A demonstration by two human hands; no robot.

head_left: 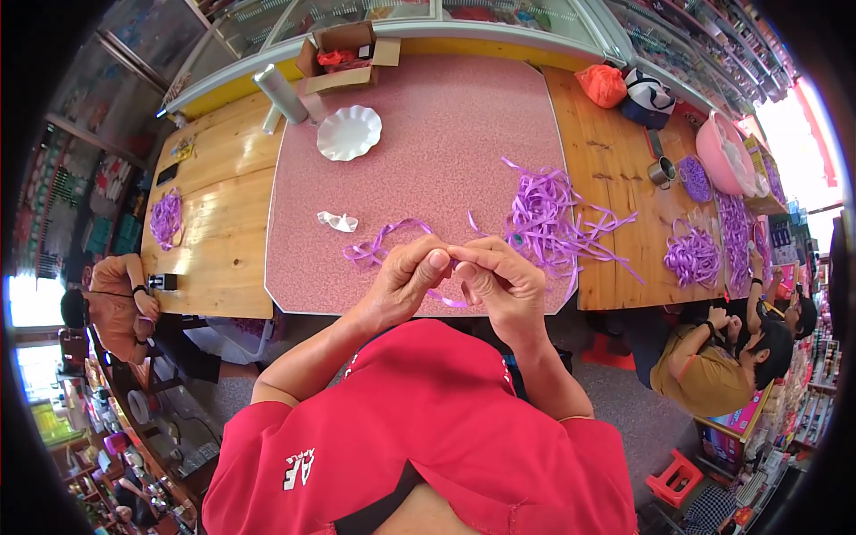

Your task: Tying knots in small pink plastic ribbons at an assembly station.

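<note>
My left hand (412,275) and my right hand (501,278) meet over the near edge of the pink tabletop, fingertips pressed together. Between them they pinch a purple ribbon (390,234); one length of it loops out on the table to the left, and a short piece hangs below my fingers. The exact spot they grip is hidden by the fingers. Just right of my right hand lies a loose heap of purple ribbons (544,214), some strands trailing onto the wooden table. A crumpled clear plastic piece (338,221) rests left of the looped ribbon.
Farther off stand a white scalloped plate (349,134), a pale roll (280,94) and an open cardboard box (343,58). On the right are a ribbon bundle (692,255), a metal mug (661,171) and a pink basin (724,153). People sit at both sides.
</note>
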